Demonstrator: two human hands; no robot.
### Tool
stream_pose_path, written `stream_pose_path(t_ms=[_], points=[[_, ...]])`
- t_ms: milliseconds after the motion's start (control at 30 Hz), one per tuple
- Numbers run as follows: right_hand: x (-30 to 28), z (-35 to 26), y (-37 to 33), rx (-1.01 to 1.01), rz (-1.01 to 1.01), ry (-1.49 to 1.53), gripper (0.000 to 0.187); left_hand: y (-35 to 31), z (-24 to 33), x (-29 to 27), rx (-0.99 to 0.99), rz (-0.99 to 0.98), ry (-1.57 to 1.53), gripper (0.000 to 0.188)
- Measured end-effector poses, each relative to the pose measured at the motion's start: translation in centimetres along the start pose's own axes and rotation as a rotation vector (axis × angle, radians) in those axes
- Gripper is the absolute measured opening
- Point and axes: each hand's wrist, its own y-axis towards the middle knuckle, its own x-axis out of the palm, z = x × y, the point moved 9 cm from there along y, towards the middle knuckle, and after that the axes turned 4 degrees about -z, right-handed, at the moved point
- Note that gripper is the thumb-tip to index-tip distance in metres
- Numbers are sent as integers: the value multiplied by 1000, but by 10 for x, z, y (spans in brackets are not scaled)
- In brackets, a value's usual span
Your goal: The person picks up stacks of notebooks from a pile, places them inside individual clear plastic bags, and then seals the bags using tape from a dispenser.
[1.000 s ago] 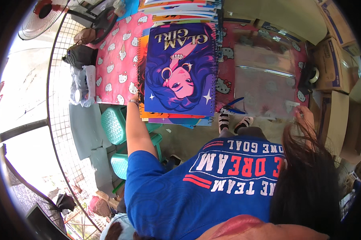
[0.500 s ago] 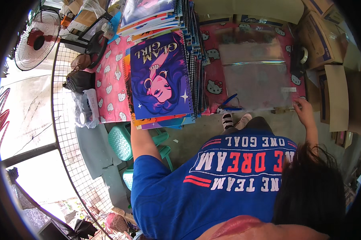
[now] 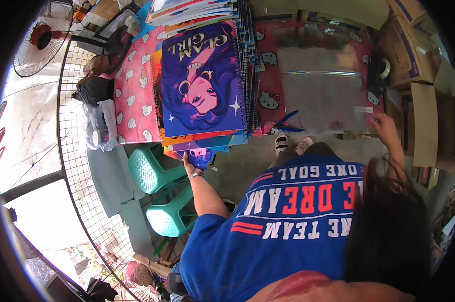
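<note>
My left hand, below the near edge of a tall notebook stack, is closed on a notebook with a blue and pink cover. Most of that notebook is hidden under the stack. On top lies a spiral notebook with a purple illustrated cover, upside down to me. To the right, clear plastic sleeves lie flat on the table. At their near right corner is my right hand, fingers bent together; whether they pinch the plastic is too small to tell. Blue-handled scissors rest by the sleeves' left edge.
A pink patterned cloth covers the table. Cardboard boxes line the right, with a tape roll beside them. Green stools stand below the table's left part. A fan and wire mesh are at left.
My left hand has come out from beneath the stack toward me, with a notebook now showing in it. My right hand stays near the sleeves' corner. The view has shifted slightly.
</note>
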Motion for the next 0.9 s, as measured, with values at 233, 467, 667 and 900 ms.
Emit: stream_pose_path(t_ms=[233, 467, 667, 900], points=[[-10, -97, 58, -271, 20, 16, 28, -57, 116, -11, 175, 21, 64, 68], [-70, -298, 14, -972, 526, -147, 61, -219, 241, 163, 706, -551, 298, 68], [-143, -425, -84, -1616, 868, 28, 64, -253, 238, 339, 711, -461, 633, 67], [-182, -324, -53, -1592, 695, -212, 47, -311, 73, 497, 219, -723, 635, 76]])
